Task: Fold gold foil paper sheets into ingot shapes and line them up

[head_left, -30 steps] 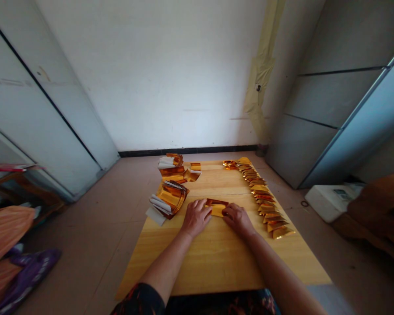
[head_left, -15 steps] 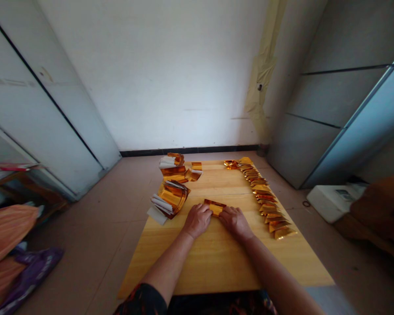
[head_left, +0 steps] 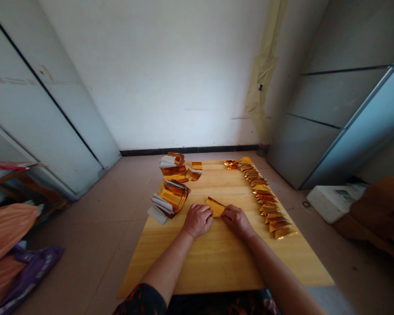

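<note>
A sheet of gold foil paper (head_left: 215,208) lies between my two hands over the middle of the wooden table (head_left: 213,258). My left hand (head_left: 198,219) has its fingers closed on the sheet's left edge. On the opposite edge, the closed fingers of my right hand (head_left: 235,220) grip it; the sheet's far edge is angled down toward the right. Left of my hands rests a curled stack of gold foil paper (head_left: 172,197) with pale backs. Along the table's right side runs a row of folded gold foil pieces (head_left: 265,197), overlapping one another.
More gold sheets (head_left: 173,173) lie at the table's far left. A white box (head_left: 328,202) stands on the floor to the right, near a grey refrigerator (head_left: 315,109). Orange and purple bags (head_left: 16,262) are at the lower left.
The gold sheet between my hands has tilted, its far edge now slanting down toward the right. My hands have shifted only slightly. Everything else stays in place.
</note>
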`<state>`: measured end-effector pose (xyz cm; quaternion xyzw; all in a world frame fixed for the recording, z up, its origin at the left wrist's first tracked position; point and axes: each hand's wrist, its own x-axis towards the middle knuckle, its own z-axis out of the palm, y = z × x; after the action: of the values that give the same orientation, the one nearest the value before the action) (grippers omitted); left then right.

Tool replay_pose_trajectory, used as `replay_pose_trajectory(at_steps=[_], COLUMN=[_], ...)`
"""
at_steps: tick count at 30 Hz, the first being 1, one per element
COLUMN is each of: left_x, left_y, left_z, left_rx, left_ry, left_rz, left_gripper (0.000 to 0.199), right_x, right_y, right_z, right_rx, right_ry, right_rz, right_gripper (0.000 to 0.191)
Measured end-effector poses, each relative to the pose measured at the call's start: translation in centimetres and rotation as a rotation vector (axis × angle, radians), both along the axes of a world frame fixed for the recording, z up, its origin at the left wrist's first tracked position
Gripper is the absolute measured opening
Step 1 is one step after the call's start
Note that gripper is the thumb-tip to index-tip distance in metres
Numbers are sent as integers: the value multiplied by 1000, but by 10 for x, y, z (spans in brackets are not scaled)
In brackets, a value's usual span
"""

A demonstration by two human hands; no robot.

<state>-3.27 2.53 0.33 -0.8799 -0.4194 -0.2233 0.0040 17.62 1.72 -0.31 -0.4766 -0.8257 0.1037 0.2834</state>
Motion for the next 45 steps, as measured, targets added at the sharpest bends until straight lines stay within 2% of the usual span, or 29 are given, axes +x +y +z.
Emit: replay_pose_trajectory(at_steps=[6,17,21,26,33,36,39,45], left_x=[1,-1,-1,-1,-1,-1,-1,-1], left_y=[0,-1,-2,-6,-7,-6,-6,-6], left_z=[2,0,0,0,0,1,4,5], left_rx=[-16,-36,-54,-61,-55,-48,-45,-28], left_ry=[-16,-14,-19,-1,9,4,9,24], left_rz=[-13,-18,-14,-16,-10,-6,-17,-21], left_gripper=[15,17,20,36,32,26,21,26], right_x=[-7,-24,-25,-24,-23,-21,-16,-5], right_y=[4,6,8,12,13,12,10,9], right_z=[6,13,16,15,11,6,-2,-15], right_rx=[-132,-200,-233,-260,-248,-228,-187,-163], right_ry=[-58,-185,-200,-207,-196,-101,90,355], right_rz=[-96,-352,-362,-356,-353,-320,-308,-263], right_gripper=[19,10,9,8,6,3,7,19])
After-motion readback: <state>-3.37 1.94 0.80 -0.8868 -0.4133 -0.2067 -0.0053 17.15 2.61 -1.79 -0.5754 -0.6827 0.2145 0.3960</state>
